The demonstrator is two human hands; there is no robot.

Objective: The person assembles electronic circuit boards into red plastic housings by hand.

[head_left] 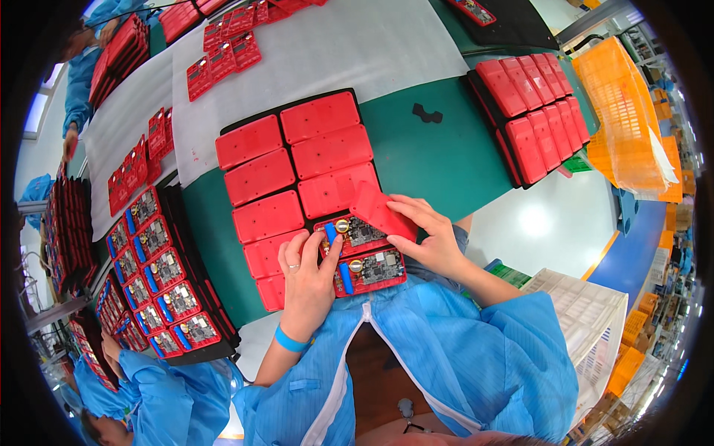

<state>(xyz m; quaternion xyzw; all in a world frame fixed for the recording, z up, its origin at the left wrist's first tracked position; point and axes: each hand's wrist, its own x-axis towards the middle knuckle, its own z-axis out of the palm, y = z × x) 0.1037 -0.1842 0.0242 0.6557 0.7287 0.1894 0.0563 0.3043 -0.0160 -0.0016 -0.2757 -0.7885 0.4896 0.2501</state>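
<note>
A black tray (pixel 223 130) on the green table holds two columns of closed red plastic cases (pixel 256 177). Its two nearest slots hold open cases with circuit boards (pixel 375 269) and blue cylinders showing. My right hand (pixel 428 234) holds a red cover (pixel 381 210) tilted over the upper open case. My left hand (pixel 306 279) rests on the tray's near edge, fingertips touching the left end of that open case (pixel 357 232) by its blue cylinder.
A second tray of closed red cases (pixel 532 111) lies at the right. A tray of open cases with boards (pixel 160 286) lies at the left. Orange crates (pixel 621 111) and a white crate (pixel 587 312) stand right. Other people in blue coats work at the left.
</note>
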